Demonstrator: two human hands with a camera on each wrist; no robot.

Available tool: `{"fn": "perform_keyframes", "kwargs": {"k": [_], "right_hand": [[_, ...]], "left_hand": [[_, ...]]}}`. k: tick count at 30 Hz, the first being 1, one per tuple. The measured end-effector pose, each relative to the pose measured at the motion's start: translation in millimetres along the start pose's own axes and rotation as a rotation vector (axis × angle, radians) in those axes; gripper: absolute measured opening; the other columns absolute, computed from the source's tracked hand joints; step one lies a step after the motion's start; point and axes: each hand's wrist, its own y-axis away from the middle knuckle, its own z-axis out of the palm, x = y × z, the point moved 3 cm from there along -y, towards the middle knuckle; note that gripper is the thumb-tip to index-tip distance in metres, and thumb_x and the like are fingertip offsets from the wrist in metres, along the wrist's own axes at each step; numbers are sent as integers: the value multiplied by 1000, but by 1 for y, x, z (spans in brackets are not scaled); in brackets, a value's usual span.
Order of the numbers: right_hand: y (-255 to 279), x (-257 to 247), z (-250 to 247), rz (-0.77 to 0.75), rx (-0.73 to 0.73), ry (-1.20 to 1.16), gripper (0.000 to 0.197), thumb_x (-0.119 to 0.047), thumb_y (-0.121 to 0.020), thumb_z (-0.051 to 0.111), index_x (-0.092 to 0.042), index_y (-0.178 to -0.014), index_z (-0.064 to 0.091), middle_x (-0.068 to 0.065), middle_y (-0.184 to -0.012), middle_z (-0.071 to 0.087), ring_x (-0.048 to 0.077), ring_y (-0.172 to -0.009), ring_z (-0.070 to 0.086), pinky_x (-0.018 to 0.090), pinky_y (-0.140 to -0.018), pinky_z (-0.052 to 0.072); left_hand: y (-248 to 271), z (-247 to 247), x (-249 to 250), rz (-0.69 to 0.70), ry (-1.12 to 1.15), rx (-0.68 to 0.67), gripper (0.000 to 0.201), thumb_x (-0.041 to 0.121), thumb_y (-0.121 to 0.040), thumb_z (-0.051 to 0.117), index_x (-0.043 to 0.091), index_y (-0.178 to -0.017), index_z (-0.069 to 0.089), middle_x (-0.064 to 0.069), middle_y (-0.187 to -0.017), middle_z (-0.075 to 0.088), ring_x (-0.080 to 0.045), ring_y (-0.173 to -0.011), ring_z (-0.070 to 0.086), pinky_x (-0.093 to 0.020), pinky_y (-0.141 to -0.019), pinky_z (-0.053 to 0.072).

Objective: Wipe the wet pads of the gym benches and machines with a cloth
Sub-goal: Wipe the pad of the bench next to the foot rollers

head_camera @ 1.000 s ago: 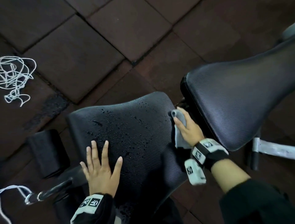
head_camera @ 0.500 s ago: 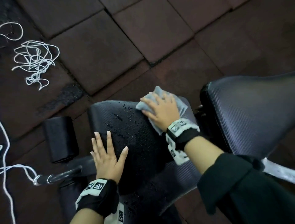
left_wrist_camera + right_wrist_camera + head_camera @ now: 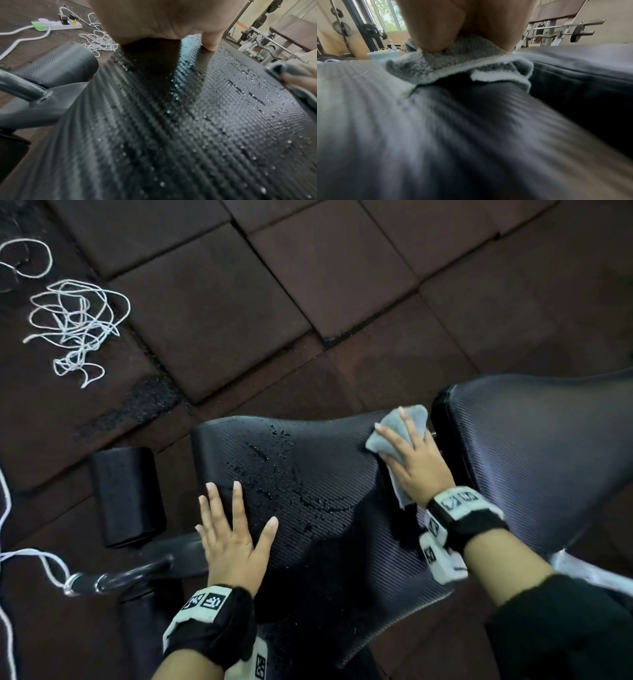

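Note:
A black ribbed seat pad (image 3: 315,474) of a gym bench lies below me, with water drops (image 3: 274,460) across its left and middle part. My right hand (image 3: 411,457) presses a grey cloth (image 3: 397,429) flat onto the pad's far right corner, fingers spread over it. The same cloth (image 3: 458,65) shows bunched under the fingers in the right wrist view. My left hand (image 3: 233,529) rests flat on the pad's near left edge, fingers straight. The wet pad (image 3: 188,108) fills the left wrist view. The back pad (image 3: 534,460) rises at the right.
A black foam roller (image 3: 126,494) and a metal bar (image 3: 116,577) stick out left of the seat. Tangled white cord (image 3: 75,326) lies on the dark rubber floor tiles (image 3: 308,285). A power strip (image 3: 56,25) sits on the floor. Weight racks and another bench (image 3: 556,27) stand behind.
My right hand has swept the cloth across the seat pad, leftward to the middle of the far edge, then back right to the corner by the back pad. The left hand stayed put.

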Motion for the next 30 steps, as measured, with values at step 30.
{"fn": "perform_keyframes", "kwargs": {"k": [30], "right_hand": [[-52,-77,5,-55,-71,174,54,-54,-88,25,-41,-137,43,4,-151,36,43,-121,44,59,-104,30]], "left_hand": [[-1,2,-4,20,5,40,82,74,-77,23,47,-142,-19,21,-146,-40,-5,-138,-32,-53,-115,1]]}}
